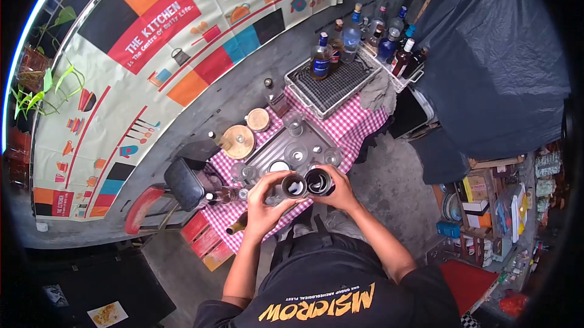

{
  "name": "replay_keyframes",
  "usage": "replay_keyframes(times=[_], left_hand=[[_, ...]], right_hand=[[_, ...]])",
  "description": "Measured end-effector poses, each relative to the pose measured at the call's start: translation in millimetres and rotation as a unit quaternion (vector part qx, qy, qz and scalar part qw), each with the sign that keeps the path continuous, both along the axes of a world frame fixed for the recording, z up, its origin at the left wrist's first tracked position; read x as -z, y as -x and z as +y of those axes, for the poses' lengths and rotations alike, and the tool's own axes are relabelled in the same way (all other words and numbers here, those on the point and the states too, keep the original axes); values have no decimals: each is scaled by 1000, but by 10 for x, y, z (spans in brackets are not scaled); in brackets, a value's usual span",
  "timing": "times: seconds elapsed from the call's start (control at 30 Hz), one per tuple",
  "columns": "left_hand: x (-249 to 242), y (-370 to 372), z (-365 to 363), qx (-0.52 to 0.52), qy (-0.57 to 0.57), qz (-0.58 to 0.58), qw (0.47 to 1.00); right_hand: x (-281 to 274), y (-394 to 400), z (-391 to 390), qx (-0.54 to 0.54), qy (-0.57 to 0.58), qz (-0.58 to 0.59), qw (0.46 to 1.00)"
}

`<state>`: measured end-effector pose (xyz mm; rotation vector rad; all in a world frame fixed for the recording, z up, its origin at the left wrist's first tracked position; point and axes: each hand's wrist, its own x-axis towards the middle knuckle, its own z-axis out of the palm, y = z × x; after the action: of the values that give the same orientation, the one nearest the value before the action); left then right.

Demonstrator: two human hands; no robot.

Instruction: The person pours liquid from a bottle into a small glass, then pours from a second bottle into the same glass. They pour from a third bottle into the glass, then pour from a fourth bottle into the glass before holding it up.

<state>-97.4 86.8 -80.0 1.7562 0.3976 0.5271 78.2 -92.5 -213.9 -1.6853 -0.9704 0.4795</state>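
My left hand is wrapped around a dark shaker tin, whose open mouth faces up; pale pieces that look like ice lie inside. A second shaker tin sits in my right hand, also mouth up, with some light shapes or reflections in it. The two rims are side by side, touching or nearly so, above the near edge of a grey tray. Beyond them on the tray are a wide clear glass, another glass and a white round item.
A checked tablecloth covers the table. Bottles stand on a crate at the back right. A round wooden board and a wooden-lidded container are at the left. A bottle lies near my left forearm.
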Motion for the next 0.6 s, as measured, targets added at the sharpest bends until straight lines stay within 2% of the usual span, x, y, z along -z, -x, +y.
replay_keyframes(times=[0.2,0.3,0.6], left_hand=[[-90,-460,-444,-17,-65,-29,997],[-119,-640,-679,-20,-95,-44,994],[-161,-978,-1212,-22,-150,-66,986]], right_hand=[[-454,-352,-330,-30,-72,-61,995],[-650,-470,-521,-54,-68,5,996],[-926,-724,-958,-56,-144,-22,988]])
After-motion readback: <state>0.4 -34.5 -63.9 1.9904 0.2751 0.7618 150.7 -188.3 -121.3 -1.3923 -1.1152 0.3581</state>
